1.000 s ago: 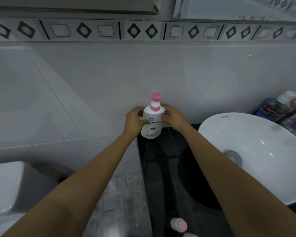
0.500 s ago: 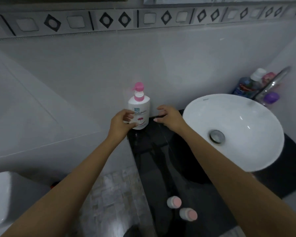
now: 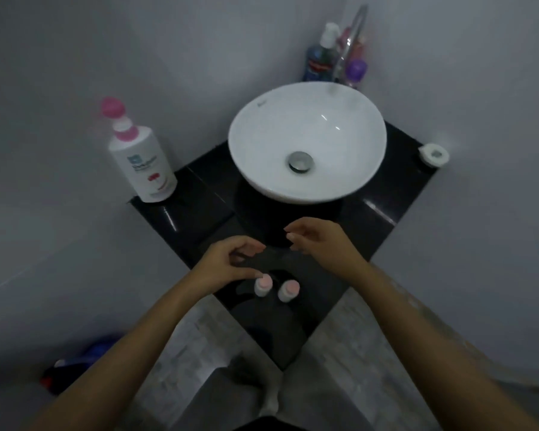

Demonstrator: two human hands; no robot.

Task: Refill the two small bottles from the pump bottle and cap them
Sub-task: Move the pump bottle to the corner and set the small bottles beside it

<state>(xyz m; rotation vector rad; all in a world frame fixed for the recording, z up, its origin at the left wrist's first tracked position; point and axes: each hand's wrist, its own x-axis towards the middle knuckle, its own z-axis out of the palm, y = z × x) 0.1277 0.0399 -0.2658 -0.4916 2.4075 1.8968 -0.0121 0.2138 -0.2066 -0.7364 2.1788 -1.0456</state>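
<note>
A white pump bottle point(image 3: 143, 160) with a pink pump head stands alone at the far left corner of the black counter point(image 3: 199, 209). Two small white bottles with pink caps stand side by side near the counter's front corner, the left small bottle point(image 3: 262, 285) and the right small bottle point(image 3: 288, 290). My left hand point(image 3: 227, 264) hovers just above and left of the left small bottle, fingers apart and curled, holding nothing. My right hand point(image 3: 319, 244) hangs open above the counter, behind the right small bottle, also holding nothing.
A white bowl sink point(image 3: 307, 141) with a metal drain sits on the counter. Behind it are a tap point(image 3: 352, 32), a dark mouthwash bottle point(image 3: 319, 62) and a purple-capped bottle point(image 3: 357, 70). A small white dish point(image 3: 433, 154) sits at the counter's right corner. Grey tiled floor lies below.
Both hands let go of the pump bottle and drew back toward the two small bottles at the counter's front. The view tilted down, and the pump bottle stays at the far left.
</note>
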